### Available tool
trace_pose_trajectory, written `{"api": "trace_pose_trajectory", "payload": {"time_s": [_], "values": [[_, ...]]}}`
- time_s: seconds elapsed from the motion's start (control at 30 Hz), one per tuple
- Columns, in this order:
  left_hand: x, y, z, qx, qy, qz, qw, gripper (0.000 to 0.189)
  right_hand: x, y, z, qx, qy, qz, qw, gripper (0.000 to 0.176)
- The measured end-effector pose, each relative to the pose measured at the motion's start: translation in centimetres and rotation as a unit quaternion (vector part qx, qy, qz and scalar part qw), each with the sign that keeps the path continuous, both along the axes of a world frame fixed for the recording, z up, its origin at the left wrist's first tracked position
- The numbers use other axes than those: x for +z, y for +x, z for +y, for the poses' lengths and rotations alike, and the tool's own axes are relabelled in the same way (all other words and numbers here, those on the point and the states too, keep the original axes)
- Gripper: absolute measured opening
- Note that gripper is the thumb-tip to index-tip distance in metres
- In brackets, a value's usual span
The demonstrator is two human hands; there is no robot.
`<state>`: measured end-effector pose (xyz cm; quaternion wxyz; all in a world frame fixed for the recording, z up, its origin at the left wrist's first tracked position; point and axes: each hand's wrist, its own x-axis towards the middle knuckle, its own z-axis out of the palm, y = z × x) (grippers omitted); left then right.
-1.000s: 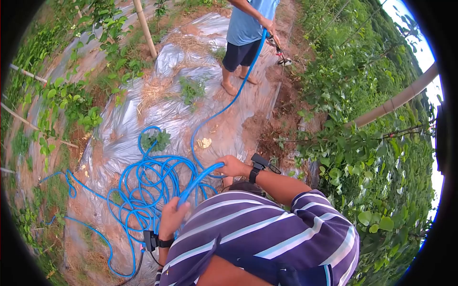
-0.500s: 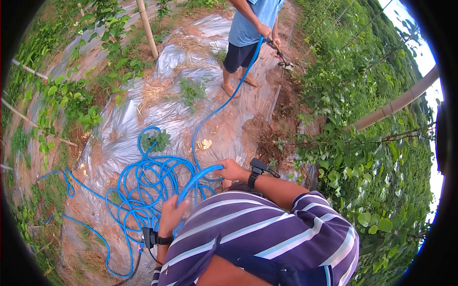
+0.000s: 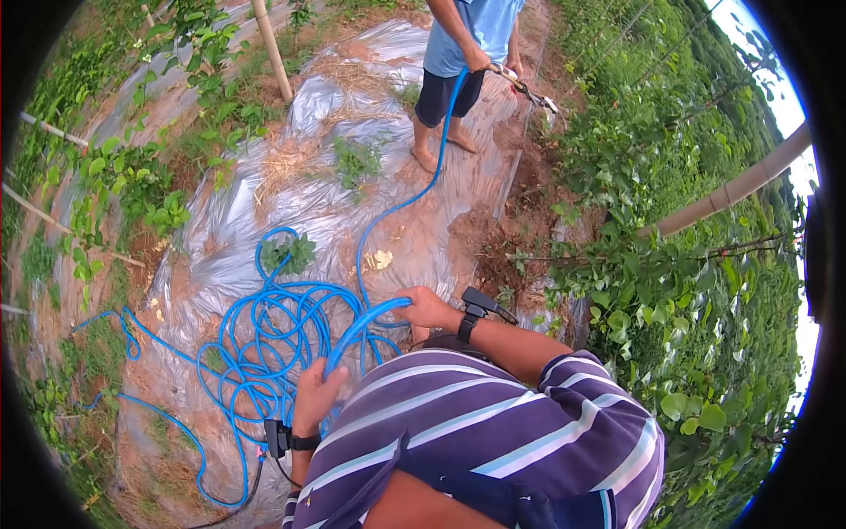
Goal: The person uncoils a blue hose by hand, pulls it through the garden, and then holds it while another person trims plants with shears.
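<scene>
A blue hose (image 3: 361, 323) bends in an arc between my two hands. My left hand (image 3: 319, 393), wearing a wrist strap with a black device, is wrapped round its lower part. Higher and to the right, my right hand (image 3: 428, 308) grips the hose near the top of the arc, with a similar strap on the wrist. Loose coils of blue hose (image 3: 264, 339) lie on the ground beyond my left hand. From the coils, one length runs up to another person.
A barefoot person (image 3: 467, 44) in a light blue shirt stands ahead, holding the hose and a spray tool (image 3: 527, 91). Silver plastic film (image 3: 220, 229) covers the ground. Dense green plants and a thick pole (image 3: 731, 189) stand at right; another pole (image 3: 272, 51) leans at upper left.
The other person's hands and spray tool have shifted, with the tool's end swung up and to the right. My right hand has risen slightly; my left hand has barely moved.
</scene>
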<state>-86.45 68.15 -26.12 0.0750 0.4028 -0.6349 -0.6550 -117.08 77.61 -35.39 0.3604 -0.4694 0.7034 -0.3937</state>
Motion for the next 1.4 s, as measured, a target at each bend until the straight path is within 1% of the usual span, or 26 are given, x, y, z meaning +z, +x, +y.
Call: {"api": "trace_pose_trajectory", "payload": {"time_s": [0.1,0.2,0.3,0.4,0.63,0.8,0.93,1.17,1.23,1.33,1.4], "values": [[1.1,-0.9,0.2,0.002,0.024,0.007,1.0,0.02,0.6,-0.2,0.5,-0.015,-0.015,-0.01,1.0,0.018],[0.9,-1.2,0.0,-0.014,0.006,0.0,1.0,0.02,0.7,-0.5,0.9,-0.025,-0.019,-0.011,0.999,0.02],[1.6,-1.6,0.2,-0.01,0.016,0.013,1.0,0.019,0.1,-0.5,1.0,-0.031,-0.018,-0.005,0.999,0.023],[0.8,-1.3,0.1,-0.019,0.005,-0.001,1.0,0.019,-0.4,-0.5,1.1,-0.036,-0.024,-0.007,0.999,0.024],[0.8,-1.3,0.2,-0.015,-0.003,0.005,1.0,0.019,0.2,-0.3,0.9,-0.041,-0.008,-0.01,0.999,0.024],[1.1,-1.3,0.2,-0.005,0.002,0.001,1.0,0.018,-0.5,-0.2,0.6,-0.034,-0.007,-0.008,0.999,0.024],[0.1,-0.9,0.0,-0.005,-0.01,0.003,1.0,0.019,-0.6,0.0,0.5,-0.04,0.011,-0.025,0.999,0.023],[-0.7,-0.6,0.1,0.001,-0.004,0.0,1.0,0.023,-0.1,-0.1,0.4,-0.039,0.01,-0.024,0.999,0.024],[-1.0,-0.5,0.1,0.0,0.002,0.004,1.0,0.023,0.8,-0.2,0.4,-0.027,0.058,-0.022,0.998,0.016],[-1.4,-0.5,0.1,-0.005,-0.011,0.005,1.0,0.024,0.3,-0.2,0.5,-0.032,0.033,-0.027,0.999,0.016],[-1.6,-0.6,0.1,-0.007,-0.018,0.002,1.0,0.024,0.3,-0.3,0.6,-0.031,0.037,-0.022,0.999,0.015]]}}
